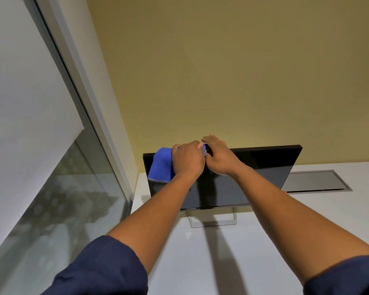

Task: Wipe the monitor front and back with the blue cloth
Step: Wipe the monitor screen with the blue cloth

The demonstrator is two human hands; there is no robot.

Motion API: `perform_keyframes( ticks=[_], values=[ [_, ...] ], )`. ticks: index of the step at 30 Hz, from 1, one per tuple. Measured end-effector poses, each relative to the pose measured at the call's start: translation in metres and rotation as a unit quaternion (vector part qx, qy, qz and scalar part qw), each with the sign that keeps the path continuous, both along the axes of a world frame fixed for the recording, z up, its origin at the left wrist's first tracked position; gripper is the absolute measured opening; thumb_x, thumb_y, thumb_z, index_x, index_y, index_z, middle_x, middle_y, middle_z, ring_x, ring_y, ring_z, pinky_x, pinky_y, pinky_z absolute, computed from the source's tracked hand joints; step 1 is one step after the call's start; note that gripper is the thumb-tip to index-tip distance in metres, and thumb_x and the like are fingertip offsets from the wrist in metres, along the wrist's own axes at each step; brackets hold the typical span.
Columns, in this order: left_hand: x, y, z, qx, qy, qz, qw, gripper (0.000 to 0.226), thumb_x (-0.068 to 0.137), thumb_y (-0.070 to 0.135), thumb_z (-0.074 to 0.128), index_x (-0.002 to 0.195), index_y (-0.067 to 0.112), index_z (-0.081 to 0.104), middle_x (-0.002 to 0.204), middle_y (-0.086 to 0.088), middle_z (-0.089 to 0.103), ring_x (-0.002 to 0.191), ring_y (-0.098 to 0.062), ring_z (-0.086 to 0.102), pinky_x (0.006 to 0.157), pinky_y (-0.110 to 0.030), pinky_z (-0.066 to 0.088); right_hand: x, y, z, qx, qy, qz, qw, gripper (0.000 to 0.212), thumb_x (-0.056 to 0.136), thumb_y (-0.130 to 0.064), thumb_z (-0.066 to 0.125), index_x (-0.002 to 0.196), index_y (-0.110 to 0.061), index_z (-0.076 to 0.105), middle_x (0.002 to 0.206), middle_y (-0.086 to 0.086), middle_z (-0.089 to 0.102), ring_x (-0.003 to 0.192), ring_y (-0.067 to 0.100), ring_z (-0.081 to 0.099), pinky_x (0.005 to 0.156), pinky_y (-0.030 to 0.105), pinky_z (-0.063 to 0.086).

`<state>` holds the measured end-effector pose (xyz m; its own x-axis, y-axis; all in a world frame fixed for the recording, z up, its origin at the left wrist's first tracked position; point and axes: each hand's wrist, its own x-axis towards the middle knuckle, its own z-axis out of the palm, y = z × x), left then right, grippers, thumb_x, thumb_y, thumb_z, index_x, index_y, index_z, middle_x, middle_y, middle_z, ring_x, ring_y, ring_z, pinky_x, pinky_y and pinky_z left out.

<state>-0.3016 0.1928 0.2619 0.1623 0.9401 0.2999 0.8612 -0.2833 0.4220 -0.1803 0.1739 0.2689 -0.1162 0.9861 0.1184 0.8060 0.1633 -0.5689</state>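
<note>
The monitor (254, 173) stands on the white bench (264, 241). The left hand (186, 160) grips the blue cloth (160, 165) at its top edge, fingers curled round it, while the right hand (219, 158) rests there, fingers relaxed, likely steadying the screen.

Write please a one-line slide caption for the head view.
Left hand grips blue cloth at top edge of black flat monitor; right hand rests beside it.
</note>
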Motion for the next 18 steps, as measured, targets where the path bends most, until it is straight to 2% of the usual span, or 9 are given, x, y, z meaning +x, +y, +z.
perform_keyframes(
  ticks=[3, 4, 6, 9, 11, 12, 14, 15, 18],
  values=[
    [0.007, -0.003, 0.003, -0.015, -0.008, -0.025, 1.000, 0.039, 0.108, 0.029, 0.026, 0.090, 0.021, 0.060, 0.077, 0.006, 0.057, 0.080, -0.018, 0.051, 0.105, -0.034, 0.032, 0.002, -0.004, 0.004, 0.004, 0.046, 0.009, 0.999, 0.032, 0.102, -0.031, 0.039, 0.117, -0.007, 0.054, 0.113, 0.011, 0.060, 0.130, 0.025, 0.041, 0.106, 0.031, 0.031],
    [0.008, -0.003, 0.003, -0.030, -0.018, -0.042, 0.999, 0.040, 0.108, 0.027, 0.026, 0.094, 0.019, 0.063, 0.083, 0.004, 0.062, 0.087, -0.019, 0.054, 0.109, -0.034, 0.029, 0.004, -0.005, 0.005, -0.006, 0.046, 0.004, 0.999, 0.031, 0.100, -0.027, 0.043, 0.122, -0.007, 0.053, 0.115, 0.010, 0.060, 0.128, 0.024, 0.043, 0.100, 0.027, 0.035],
    [0.008, -0.002, 0.001, -0.049, -0.033, -0.084, 0.995, 0.041, 0.108, 0.025, 0.025, 0.111, 0.014, 0.065, 0.110, -0.003, 0.069, 0.116, -0.020, 0.055, 0.118, -0.034, 0.020, 0.009, -0.006, 0.009, -0.029, 0.039, -0.006, 0.999, 0.047, 0.093, -0.017, 0.051, 0.139, -0.009, 0.044, 0.133, 0.007, 0.052, 0.130, 0.022, 0.044, 0.096, 0.024, 0.037],
    [0.009, -0.004, 0.004, -0.078, -0.033, -0.138, 0.987, 0.044, 0.109, 0.024, 0.022, 0.140, 0.013, 0.050, 0.140, -0.007, 0.056, 0.141, -0.023, 0.037, 0.121, -0.034, 0.015, 0.013, -0.007, 0.013, -0.031, 0.070, -0.044, 0.996, 0.057, 0.090, -0.015, 0.047, 0.146, -0.015, 0.037, 0.148, 0.006, 0.041, 0.134, 0.021, 0.041, 0.104, 0.028, 0.034],
    [0.010, -0.005, 0.008, -0.111, -0.063, -0.164, 0.978, 0.045, 0.109, 0.024, 0.022, 0.151, 0.014, 0.036, 0.146, -0.008, 0.051, 0.145, -0.027, 0.031, 0.119, -0.035, 0.022, 0.015, -0.007, 0.014, -0.026, 0.096, -0.079, 0.992, 0.051, 0.094, -0.023, 0.042, 0.145, -0.019, 0.039, 0.143, 0.005, 0.045, 0.129, 0.021, 0.044, 0.104, 0.034, 0.035],
    [0.009, -0.004, 0.009, -0.124, -0.103, -0.166, 0.973, 0.046, 0.109, 0.024, 0.024, 0.153, 0.016, 0.032, 0.147, -0.008, 0.049, 0.144, -0.026, 0.033, 0.117, -0.033, 0.027, 0.016, -0.006, 0.014, -0.026, 0.098, -0.090, 0.991, 0.044, 0.096, -0.027, 0.040, 0.138, -0.019, 0.046, 0.131, 0.003, 0.051, 0.120, 0.019, 0.049, 0.099, 0.036, 0.039],
    [0.007, -0.002, 0.010, -0.143, -0.198, -0.147, 0.958, 0.046, 0.108, 0.020, 0.028, 0.154, 0.020, 0.030, 0.152, -0.006, 0.044, 0.142, -0.020, 0.038, 0.107, -0.020, 0.032, 0.017, -0.003, 0.012, -0.022, 0.051, -0.105, 0.993, 0.032, 0.099, -0.036, 0.039, 0.104, -0.014, 0.062, 0.100, 0.001, 0.060, 0.094, 0.020, 0.054, 0.081, 0.035, 0.041],
    [0.005, 0.000, 0.011, -0.143, -0.232, -0.133, 0.953, 0.046, 0.107, 0.016, 0.029, 0.153, 0.021, 0.032, 0.153, -0.005, 0.043, 0.142, -0.017, 0.039, 0.101, -0.015, 0.032, 0.017, -0.002, 0.011, -0.026, 0.018, -0.112, 0.993, 0.036, 0.099, -0.038, 0.040, 0.096, -0.011, 0.062, 0.094, 0.005, 0.062, 0.090, 0.023, 0.054, 0.078, 0.034, 0.040],
    [-0.002, 0.002, 0.015, -0.114, -0.253, -0.110, 0.954, 0.046, 0.105, 0.006, 0.031, 0.146, 0.022, 0.044, 0.145, -0.005, 0.051, 0.136, -0.014, 0.045, 0.092, -0.010, 0.033, 0.015, -0.002, 0.009, -0.031, -0.012, -0.139, 0.990, 0.048, 0.095, -0.040, 0.051, 0.126, -0.004, 0.056, 0.125, 0.013, 0.059, 0.114, 0.028, 0.054, 0.096, 0.036, 0.043]
  ],
)
